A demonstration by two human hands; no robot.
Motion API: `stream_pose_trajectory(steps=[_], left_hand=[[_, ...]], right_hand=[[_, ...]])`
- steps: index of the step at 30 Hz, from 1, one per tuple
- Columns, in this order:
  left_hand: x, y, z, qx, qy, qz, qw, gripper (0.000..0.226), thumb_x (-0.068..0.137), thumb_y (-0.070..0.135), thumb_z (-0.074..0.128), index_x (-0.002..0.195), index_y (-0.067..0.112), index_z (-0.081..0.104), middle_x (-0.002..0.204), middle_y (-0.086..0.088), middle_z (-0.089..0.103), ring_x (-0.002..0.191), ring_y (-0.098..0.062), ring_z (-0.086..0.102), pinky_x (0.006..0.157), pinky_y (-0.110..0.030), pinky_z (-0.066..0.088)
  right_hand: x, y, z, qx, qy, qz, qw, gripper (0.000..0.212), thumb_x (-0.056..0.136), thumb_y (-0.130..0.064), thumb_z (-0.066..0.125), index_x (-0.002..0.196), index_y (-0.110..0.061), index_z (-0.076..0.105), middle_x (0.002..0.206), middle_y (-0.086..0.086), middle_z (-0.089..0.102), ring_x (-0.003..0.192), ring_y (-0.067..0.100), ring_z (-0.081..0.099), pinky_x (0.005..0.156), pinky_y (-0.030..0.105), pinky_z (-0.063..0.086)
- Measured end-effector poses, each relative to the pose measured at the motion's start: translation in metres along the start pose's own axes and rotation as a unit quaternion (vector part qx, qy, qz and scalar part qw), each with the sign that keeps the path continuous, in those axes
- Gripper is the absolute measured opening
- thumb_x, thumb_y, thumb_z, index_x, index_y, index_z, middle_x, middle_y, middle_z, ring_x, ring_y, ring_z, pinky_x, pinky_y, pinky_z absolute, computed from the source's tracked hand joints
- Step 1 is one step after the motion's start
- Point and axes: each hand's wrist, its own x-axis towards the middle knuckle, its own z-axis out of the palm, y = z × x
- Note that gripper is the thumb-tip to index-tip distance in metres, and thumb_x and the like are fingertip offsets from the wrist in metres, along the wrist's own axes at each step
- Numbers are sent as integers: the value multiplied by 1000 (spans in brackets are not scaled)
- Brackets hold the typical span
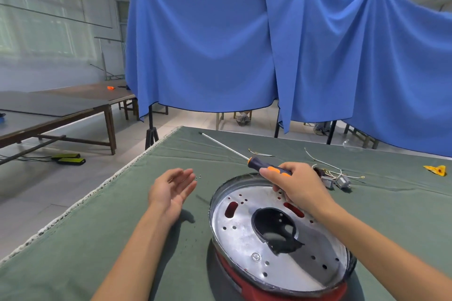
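Risks, left to right. Your left hand hovers palm-up and slack toward the left edge of the surface, holding nothing. Two small screws lie loose on the cloth just off its fingertips. A careless sweep of that hand, or a tug on the cloth, could flick them over the left edge and onto the floor.

Your right hand grips the screwdriver by its orange-and-black handle. The shaft points away toward the far edge, with the tip in the air. The hold looks light and sits high in the fingers, so a slip would probably drop the tool onto the cooker base below. If you turn without looking, the long shaft may swing wide, and your wrist may catch the wires lying just right of it. The base sits close to the near edge, so leaning on its rim might tip it.

Positions:
- **Screws:** just beyond the left fingers, apart from them and not touching.
- **Screwdriver:** the right fingers are wrapped around the handle, above the far rim of the base.
- **Base:** right of the left hand, and below the right hand on your side of it. I can make out no contact with either hand.
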Motion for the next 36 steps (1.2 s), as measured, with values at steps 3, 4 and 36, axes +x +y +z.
stream_pose_trajectory(steps=[3, 4, 36], left_hand=[[-11, 1, -9, -96, -15, -37, 995, 18, 95, 5, 49, 78, 2, 56, 66, -14, 71, 75, -26, 67, 52, -31, 59], [-14, 1, -12, -116, -13, -46, 992, 18, 95, 5, 48, 79, 2, 56, 66, -14, 71, 72, -26, 69, 51, -32, 59], [-18, 0, -27, -151, -27, -21, 988, 18, 96, -1, 43, 83, -4, 55, 67, -17, 71, 59, -23, 71, 52, -32, 59]], right_hand=[[-10, -6, -1, -42, 5, -46, 998, 30, 76, -52, 69, 72, -23, 69, 57, -7, 66, 50, 11, 56, 57, 36, 53], [-13, -8, -1, -55, 3, -62, 997, 27, 76, -52, 70, 72, -25, 69, 58, -10, 66, 51, 8, 57, 59, 35, 53], [-32, -38, -2, -78, -86, -35, 993, 16, 80, -38, 71, 67, -29, 75, 50, -2, 60, 33, 4, 42, 37, 12, 29]])
